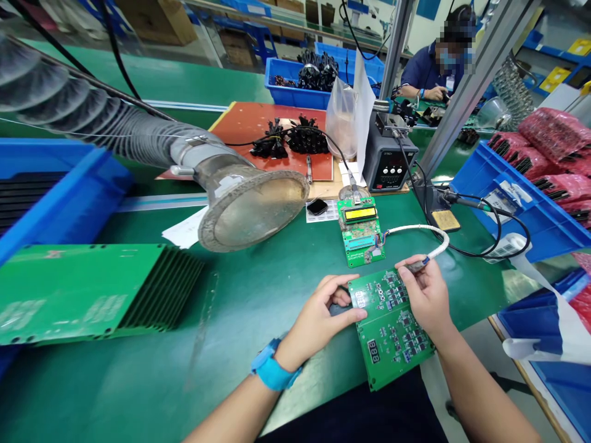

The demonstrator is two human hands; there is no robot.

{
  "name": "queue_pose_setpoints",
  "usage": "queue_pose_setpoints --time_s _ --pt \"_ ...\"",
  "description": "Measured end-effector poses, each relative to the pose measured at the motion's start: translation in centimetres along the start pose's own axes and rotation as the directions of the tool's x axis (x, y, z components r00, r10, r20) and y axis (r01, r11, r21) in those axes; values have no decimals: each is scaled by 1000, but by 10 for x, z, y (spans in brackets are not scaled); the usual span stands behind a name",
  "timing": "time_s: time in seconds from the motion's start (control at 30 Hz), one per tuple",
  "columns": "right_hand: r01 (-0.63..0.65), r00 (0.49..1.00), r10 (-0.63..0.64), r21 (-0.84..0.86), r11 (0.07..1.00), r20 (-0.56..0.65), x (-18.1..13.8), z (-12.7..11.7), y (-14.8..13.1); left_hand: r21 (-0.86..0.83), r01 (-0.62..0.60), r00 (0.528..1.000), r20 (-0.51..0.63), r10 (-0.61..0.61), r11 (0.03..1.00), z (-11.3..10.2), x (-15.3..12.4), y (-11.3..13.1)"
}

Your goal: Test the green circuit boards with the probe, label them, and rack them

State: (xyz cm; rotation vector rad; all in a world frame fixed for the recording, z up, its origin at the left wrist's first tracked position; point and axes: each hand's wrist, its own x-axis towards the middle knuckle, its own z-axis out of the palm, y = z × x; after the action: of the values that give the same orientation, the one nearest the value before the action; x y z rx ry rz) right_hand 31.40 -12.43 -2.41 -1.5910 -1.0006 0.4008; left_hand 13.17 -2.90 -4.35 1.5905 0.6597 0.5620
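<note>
A green circuit board panel (385,335) with small chips and three-digit displays is held tilted over the table's front edge. My left hand (325,311), with a blue band at the wrist, grips the panel's left edge, thumb on top. Something dark grey shows partly under that palm. My right hand (427,292) pinches the dark grey end of a white sleeved cable (418,229) at the panel's upper right edge; its tip is hidden. The cable runs to a green programmer board (360,237) with a lit yellow screen, lying just beyond the panel.
A stack of green boards (87,295) stands at left beside a blue bin (46,191). A fume extractor hood (256,209) hangs over the table. A soldering station (391,157), bundled black cables (307,135) and a blue crate (517,197) stand beyond. A co-worker (429,71) sits far right.
</note>
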Motion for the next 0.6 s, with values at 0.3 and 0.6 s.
queue_pose_setpoints --time_s 0.3,0.6 --pt "-40 999 43 123 992 -23 -2 -11 -14 17 -21 1000 -7 21 1000 0 0 1" --pt "-135 986 132 25 991 100 -46 -46 -25 68 -31 1000 0 31 997 3 3 1"
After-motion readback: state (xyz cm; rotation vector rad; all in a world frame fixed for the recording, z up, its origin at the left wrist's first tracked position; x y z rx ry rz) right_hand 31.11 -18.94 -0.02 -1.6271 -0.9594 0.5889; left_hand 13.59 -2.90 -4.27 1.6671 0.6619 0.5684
